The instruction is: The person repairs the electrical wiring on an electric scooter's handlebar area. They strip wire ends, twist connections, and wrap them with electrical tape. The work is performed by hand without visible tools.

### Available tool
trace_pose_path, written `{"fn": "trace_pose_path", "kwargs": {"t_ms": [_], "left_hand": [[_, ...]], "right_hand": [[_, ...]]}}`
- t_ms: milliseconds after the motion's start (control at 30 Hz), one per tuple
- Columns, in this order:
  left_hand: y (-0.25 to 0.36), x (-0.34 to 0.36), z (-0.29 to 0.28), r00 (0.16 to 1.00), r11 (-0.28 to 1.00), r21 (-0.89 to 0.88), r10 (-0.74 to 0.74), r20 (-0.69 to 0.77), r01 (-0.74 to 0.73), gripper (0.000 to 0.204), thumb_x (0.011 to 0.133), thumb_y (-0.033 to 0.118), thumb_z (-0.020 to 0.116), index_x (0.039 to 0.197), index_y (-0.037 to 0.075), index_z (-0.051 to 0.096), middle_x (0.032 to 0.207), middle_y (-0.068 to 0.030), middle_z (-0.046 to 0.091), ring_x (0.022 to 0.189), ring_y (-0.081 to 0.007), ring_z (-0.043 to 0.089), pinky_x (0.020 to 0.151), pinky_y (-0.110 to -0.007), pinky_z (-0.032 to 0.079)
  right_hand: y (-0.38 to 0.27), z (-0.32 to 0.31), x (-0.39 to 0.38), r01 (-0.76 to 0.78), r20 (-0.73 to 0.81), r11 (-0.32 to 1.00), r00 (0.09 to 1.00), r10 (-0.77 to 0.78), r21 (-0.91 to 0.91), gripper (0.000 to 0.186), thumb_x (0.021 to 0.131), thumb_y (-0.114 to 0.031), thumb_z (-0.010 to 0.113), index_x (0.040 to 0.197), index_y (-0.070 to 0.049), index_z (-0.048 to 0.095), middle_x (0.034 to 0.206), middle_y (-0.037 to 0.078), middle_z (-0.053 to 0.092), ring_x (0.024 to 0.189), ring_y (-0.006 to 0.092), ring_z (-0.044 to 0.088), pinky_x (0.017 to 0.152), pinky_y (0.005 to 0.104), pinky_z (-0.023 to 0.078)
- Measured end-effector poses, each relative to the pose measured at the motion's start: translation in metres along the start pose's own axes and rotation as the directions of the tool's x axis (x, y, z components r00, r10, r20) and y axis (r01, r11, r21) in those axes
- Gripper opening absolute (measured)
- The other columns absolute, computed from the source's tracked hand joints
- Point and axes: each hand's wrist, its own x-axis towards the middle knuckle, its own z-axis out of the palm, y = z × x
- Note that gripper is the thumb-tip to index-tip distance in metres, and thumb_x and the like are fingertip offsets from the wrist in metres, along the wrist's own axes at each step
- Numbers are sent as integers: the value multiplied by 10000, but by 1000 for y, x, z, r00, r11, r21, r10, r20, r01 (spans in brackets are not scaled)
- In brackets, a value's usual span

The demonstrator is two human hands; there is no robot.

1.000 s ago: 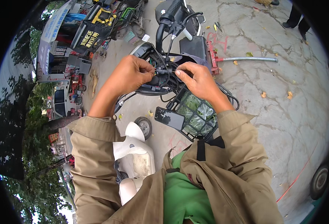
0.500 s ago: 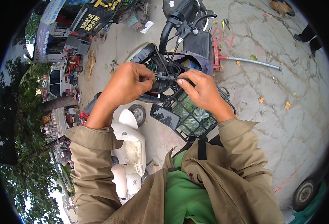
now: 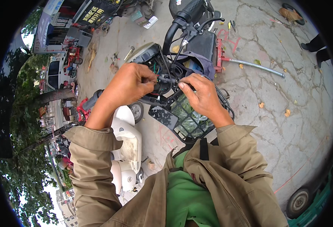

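Note:
My left hand [image 3: 132,83] is closed in a pinch on thin wires inside the opened front of a bike or scooter, beside its dark headlight housing [image 3: 145,52]. My right hand [image 3: 200,94] also pinches wiring, at the right of a small black connector [image 3: 165,78] between my fingertips. Red and green wires and black cables surround them. Above rise the handlebar [image 3: 179,20] and brake lever. A purple-grey cloth [image 3: 205,65] lies behind my right hand, and below it hangs a black basket [image 3: 191,126] of green contents, with a dark glossy rectangle [image 3: 162,117] at its left.
A white scooter [image 3: 128,147] stands low at left, parked vehicles and a stall farther left. A red tool with a long metal bar [image 3: 257,66] is on the cracked concrete at right, near small tools [image 3: 230,25]. A person's legs [image 3: 314,49] show at upper right; a wheel [image 3: 298,202] below.
The view has shifted, showing more ground at top. Both hands stay closed at the wiring and appear slightly lower in the picture than a second ago, along with the basket.

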Motion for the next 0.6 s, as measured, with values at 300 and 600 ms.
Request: {"fn": "trace_pose_path", "kwargs": {"t_ms": [300,600], "left_hand": [[5,2,-4,999,998,53,36,-1,-36,157,775,23,750,918,-40,765,747,-146,659,641,-213,619,626,-366,490],[3,2,-3,1000,997,74,5,-4,-5,114,763,11,750,860,-43,723,680,-111,573,606,-178,519,597,-361,452]], "right_hand": [[0,-3,0,-14,38,999,999,15,-29,197,1015,-174,744,1025,23,742,920,161,727,847,357,695,774,429,540],[-3,-4,2,-14,32,999,999,15,-39,185,1006,-162,749,1025,22,745,922,159,728,841,355,693,775,424,541]]}}
